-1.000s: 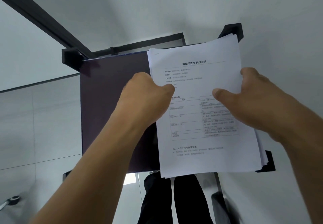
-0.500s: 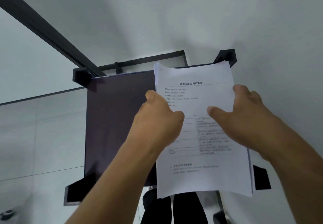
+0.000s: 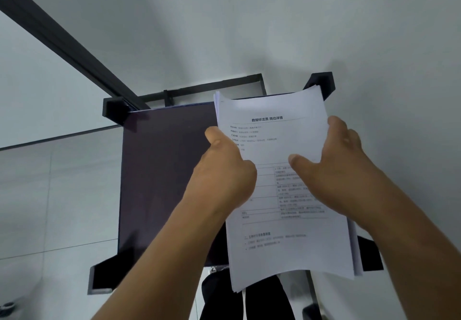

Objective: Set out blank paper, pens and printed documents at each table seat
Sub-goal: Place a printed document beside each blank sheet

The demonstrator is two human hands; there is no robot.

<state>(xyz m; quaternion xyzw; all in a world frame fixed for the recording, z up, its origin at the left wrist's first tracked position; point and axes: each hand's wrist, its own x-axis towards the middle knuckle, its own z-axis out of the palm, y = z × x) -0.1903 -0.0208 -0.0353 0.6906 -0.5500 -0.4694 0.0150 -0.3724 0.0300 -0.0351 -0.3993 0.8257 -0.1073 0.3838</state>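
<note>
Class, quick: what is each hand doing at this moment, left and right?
Left hand: grips the left edge of the stack of printed documents.
Right hand: grips the stack's right edge, thumb on the top sheet.

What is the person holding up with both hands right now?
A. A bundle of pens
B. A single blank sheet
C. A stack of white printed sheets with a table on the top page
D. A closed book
C: the left hand and right hand grip a stack of white printed sheets by its sides; several page edges show, and the top page carries text and a table.
</note>
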